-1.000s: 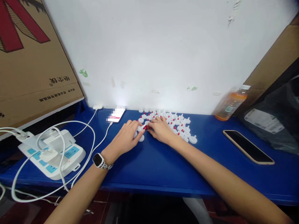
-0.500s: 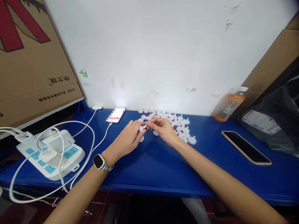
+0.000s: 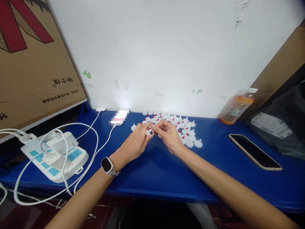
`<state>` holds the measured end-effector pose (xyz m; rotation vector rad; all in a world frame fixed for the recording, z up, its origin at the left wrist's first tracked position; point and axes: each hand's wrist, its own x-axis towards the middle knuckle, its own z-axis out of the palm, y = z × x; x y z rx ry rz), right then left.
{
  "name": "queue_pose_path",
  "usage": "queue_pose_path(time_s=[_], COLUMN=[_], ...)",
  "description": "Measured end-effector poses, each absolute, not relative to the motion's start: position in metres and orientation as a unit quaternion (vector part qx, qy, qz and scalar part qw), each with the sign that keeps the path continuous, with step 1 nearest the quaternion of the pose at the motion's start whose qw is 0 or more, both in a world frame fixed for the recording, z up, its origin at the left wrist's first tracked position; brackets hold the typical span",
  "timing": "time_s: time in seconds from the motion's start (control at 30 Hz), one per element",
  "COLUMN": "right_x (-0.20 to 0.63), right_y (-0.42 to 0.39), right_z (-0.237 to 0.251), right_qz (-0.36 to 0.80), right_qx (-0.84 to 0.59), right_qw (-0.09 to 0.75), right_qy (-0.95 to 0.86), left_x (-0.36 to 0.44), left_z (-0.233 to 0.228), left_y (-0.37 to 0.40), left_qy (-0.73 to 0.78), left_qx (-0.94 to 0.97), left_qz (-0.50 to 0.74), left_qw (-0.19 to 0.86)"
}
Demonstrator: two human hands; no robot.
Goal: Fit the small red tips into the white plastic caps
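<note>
My left hand [image 3: 135,143] and my right hand [image 3: 168,133] meet fingertip to fingertip just above the blue table [image 3: 152,168]. Together they pinch one small white plastic cap [image 3: 149,131]; any red part on it is hidden by my fingers. Behind and to the right of my hands lies a cluster of several white caps with red tips [image 3: 181,130]. One lone white cap [image 3: 133,128] sits left of my left fingers. A smartwatch [image 3: 106,165] is on my left wrist.
A white power strip with plugs and looping cables [image 3: 56,156] lies at the left. A charging phone [image 3: 118,118] rests by the wall. Another phone [image 3: 254,151], an orange drink bottle [image 3: 235,106], a black bag [image 3: 281,124] and cardboard boxes [image 3: 33,60] stand around.
Both hands lifted off the pile of caps and drew slightly toward me, holding a cap between the fingertips. A lone cap now shows left of my left hand.
</note>
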<state>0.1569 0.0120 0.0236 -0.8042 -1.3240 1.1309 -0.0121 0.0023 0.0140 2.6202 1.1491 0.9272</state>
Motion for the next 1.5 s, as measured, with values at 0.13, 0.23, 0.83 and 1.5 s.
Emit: queue_pose_path(time_s=[0.13,0.23,0.83,1.5], right_x=[0.171,0.184,0.183,0.126], right_y=[0.020,0.027,0.052,0.075], right_z=[0.030,0.030,0.033,0.053], right_qz=[0.457,0.378,0.062,0.221], right_qx=[-0.344,-0.379,-0.470,-0.409], right_qw=[0.545,0.512,0.271,0.354], right_qy=[-0.613,-0.672,-0.838,-0.811], left_x=[-0.012,-0.017,-0.059,-0.051], left_z=[0.019,0.022,0.018,0.015], left_y=[0.004,0.009,0.031,0.026], left_qy=[0.392,0.404,0.602,0.524], left_qx=[0.867,0.859,0.722,0.775], left_qz=[0.302,0.313,0.341,0.355], left_qw=[0.059,0.036,-0.011,-0.007])
